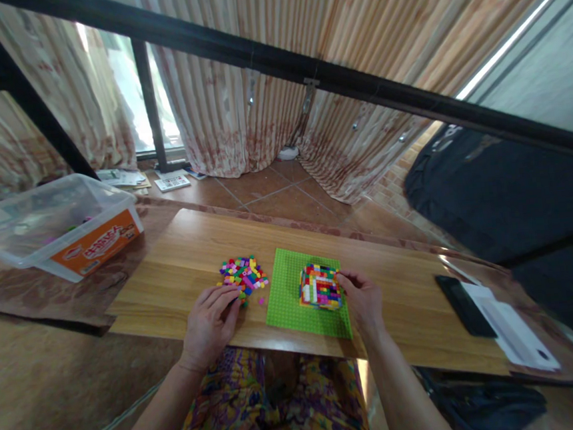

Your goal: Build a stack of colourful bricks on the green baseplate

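A small block structure of many-coloured toy bricks [319, 287] stands on a green studded baseplate [284, 302], right of its middle. At the structure's right side, my right hand [364, 302] has thumb and forefinger pinched together; anything between them is too small to make out. A loose pile of mixed-colour toy bricks [244, 272] lies on the table left of the baseplate. My left hand [210, 322] reaches over the pile's near edge with its fingers curled and the tips drawn together; what they hold, if anything, is hidden.
The wooden table [169, 252] carries a dark phone [465, 306] and a white box [514, 329] toward its right end. A clear plastic bin [109, 197] with an orange label stands at the left. A black metal bar [273, 62] crosses in front of striped curtains [206, 95].
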### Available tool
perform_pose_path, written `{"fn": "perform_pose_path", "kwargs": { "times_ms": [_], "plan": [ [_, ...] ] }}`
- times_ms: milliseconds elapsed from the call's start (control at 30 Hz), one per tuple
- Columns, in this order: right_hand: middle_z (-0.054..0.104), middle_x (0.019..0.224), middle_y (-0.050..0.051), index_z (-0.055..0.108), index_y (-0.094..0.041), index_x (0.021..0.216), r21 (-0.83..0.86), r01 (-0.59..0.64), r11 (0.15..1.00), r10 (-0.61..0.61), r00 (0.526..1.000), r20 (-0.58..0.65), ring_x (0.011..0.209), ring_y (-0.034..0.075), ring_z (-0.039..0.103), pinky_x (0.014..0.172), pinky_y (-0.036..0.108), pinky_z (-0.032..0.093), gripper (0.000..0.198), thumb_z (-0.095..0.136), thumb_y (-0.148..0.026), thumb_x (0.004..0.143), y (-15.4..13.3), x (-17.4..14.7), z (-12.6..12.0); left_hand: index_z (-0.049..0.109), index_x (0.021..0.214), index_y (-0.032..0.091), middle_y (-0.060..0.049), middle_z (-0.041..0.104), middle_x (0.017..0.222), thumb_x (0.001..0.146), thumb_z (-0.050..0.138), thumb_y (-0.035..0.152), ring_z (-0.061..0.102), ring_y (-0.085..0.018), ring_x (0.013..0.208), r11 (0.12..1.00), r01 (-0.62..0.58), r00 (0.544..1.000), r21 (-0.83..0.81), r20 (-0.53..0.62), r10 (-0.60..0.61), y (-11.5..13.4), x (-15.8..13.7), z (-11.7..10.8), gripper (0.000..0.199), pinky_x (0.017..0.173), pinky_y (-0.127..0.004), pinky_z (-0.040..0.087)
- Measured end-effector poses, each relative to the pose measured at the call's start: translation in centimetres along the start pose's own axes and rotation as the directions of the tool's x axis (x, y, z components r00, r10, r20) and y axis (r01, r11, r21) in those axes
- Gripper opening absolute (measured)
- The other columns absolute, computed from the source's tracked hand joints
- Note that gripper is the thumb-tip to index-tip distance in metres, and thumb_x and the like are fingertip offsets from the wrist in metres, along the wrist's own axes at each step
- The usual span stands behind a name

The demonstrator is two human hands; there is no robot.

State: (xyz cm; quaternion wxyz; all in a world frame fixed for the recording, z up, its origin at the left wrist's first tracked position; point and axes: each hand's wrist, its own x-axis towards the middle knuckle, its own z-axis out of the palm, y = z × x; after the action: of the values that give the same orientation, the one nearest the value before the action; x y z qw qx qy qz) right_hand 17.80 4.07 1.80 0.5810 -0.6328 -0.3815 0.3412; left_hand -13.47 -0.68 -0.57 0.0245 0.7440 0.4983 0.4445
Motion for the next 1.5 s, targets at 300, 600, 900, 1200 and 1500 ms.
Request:
{"fn": "perform_pose_path", "kwargs": {
  "times_ms": [300, 600, 900, 1200, 1500],
  "plan": [
    [0.070, 0.069, 0.002, 0.071, -0.016, 0.075, 0.094, -0.074, 0.993, 0.070, 0.996, 0.047, 0.059, 0.014, 0.062, 0.060, 0.028, 0.053, 0.040, 0.086, -0.041, 0.048, -0.1, -0.2, 0.1, 0.068, 0.100, 0.020, -0.005, 0.075, 0.101, 0.089, 0.060, 0.020, 0.067, -0.019, 0.097, 1.000, -0.023, 0.999, -0.004, -0.028, 0.023, -0.2, 0.0, 0.1, 0.014, 0.090, -0.037, 0.053],
    [0.072, 0.076, 0.006, 0.072, -0.015, 0.085, -0.150, 0.152, 0.977, -0.156, 0.988, -0.018, 0.067, 0.018, 0.064, 0.064, 0.031, 0.051, 0.036, 0.071, -0.047, 0.071, -2.6, -2.3, 0.7, 0.068, 0.098, 0.021, -0.005, 0.074, 0.102, 0.088, 0.060, 0.017, 0.067, -0.019, 0.098, 1.000, -0.005, 1.000, -0.020, -0.029, 0.004, 0.1, -0.2, 0.2, 0.014, 0.092, -0.039, 0.053],
    [0.071, 0.092, 0.007, 0.071, -0.019, 0.093, -0.274, 0.557, 0.784, -0.354, 0.764, 0.539, 0.083, 0.019, 0.064, 0.077, 0.032, 0.050, 0.022, 0.055, -0.034, 0.086, -4.1, -5.1, 9.9, 0.068, 0.098, 0.021, -0.006, 0.073, 0.104, 0.088, 0.060, 0.018, 0.066, -0.021, 0.101, 0.997, 0.053, 0.998, -0.060, -0.016, -0.054, 0.2, -0.5, 0.2, 0.013, 0.092, -0.041, 0.054],
    [0.069, 0.101, 0.008, 0.072, -0.020, 0.102, -0.444, 0.720, 0.533, -0.273, 0.644, 0.715, 0.098, 0.021, 0.060, 0.090, 0.032, 0.044, 0.021, 0.056, -0.024, 0.089, -2.8, -4.1, 17.3, 0.069, 0.097, 0.020, -0.006, 0.074, 0.104, 0.087, 0.060, 0.016, 0.066, -0.021, 0.101, 0.996, 0.067, 0.997, -0.065, -0.031, -0.069, 0.4, -0.6, 0.4, 0.014, 0.093, -0.043, 0.054],
    [0.069, 0.094, 0.008, 0.074, -0.022, 0.087, -0.422, 0.731, 0.536, -0.247, 0.614, 0.750, 0.095, 0.020, 0.059, 0.089, 0.032, 0.042, 0.017, 0.057, -0.022, 0.088, -1.8, -3.8, 18.7, 0.068, 0.099, 0.020, -0.006, 0.074, 0.105, 0.087, 0.058, 0.015, 0.066, -0.020, 0.101, 0.996, 0.067, 0.997, -0.063, -0.024, -0.069, 0.3, -0.6, 0.4, 0.016, 0.093, -0.042, 0.055]
  ]
}}
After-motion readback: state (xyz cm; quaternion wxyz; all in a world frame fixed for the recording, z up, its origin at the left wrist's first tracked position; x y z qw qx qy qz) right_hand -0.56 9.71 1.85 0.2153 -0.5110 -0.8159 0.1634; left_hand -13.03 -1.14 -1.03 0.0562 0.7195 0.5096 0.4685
